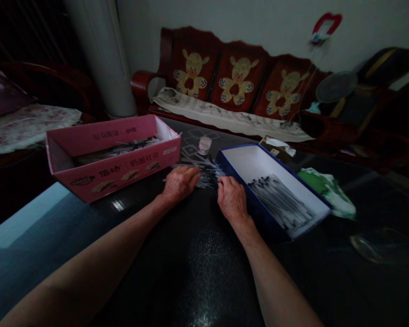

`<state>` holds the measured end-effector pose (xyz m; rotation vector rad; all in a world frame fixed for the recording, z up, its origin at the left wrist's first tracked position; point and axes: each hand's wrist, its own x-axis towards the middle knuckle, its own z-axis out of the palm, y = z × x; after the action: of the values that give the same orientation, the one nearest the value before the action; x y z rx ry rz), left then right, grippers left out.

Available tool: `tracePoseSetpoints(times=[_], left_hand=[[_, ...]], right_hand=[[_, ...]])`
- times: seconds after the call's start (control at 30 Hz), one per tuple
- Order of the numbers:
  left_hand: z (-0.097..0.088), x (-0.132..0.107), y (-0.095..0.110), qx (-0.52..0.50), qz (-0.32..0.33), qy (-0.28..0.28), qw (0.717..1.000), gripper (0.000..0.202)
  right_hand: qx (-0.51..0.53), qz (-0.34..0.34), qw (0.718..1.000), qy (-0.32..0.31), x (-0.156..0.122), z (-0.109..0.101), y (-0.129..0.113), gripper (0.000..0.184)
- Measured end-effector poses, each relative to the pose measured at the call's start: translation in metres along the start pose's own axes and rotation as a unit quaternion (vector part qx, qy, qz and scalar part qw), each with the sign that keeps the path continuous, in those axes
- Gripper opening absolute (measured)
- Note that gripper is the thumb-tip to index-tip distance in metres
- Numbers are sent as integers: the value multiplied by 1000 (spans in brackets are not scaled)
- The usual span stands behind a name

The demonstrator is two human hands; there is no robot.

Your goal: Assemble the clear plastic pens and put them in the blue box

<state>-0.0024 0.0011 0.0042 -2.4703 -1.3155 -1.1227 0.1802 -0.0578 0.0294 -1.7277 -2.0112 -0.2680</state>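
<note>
A loose pile of thin grey and clear sticks (204, 182), some with dark parts, lies on the dark table between my hands. My left hand (180, 185) rests at the pile's left side, fingers curled and pressed together; what is in them is hidden. At the pile's right edge, beside the blue box, my right hand (232, 199) is closed in a pinch, and I cannot make out what it holds. The blue box (276, 159) has a white inside and holds a row of slim, dark-tipped sticks (279, 202). More thin pieces lie in the pink box (112, 175) on the left.
A small white tub (205, 145) stands behind the pile. Beyond the blue box are a brown tissue box (276, 149) and a green-white plastic packet (327, 190). A wooden sofa (221, 77) stands behind the table (191, 254), with a fan (336, 86) at right.
</note>
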Motion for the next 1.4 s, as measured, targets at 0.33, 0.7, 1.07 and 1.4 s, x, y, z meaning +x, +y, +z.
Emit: tracePoseSetpoints(times=[0.33,0.7,1.07,1.4], left_hand=[[-12,3,6,29,101,-45,993,31],[-5,1,9,12,70,9,997,28],[-4,-4,13,-8,89,-48,995,30],[-1,-5,9,-12,70,-32,997,31]], right_hand=[[34,-31,998,43,2,-3,6,16],[217,-19,966,140,4,1,-3,16],[241,65,963,98,2,5,-6,13],[279,35,960,-7,4,1,2,28]])
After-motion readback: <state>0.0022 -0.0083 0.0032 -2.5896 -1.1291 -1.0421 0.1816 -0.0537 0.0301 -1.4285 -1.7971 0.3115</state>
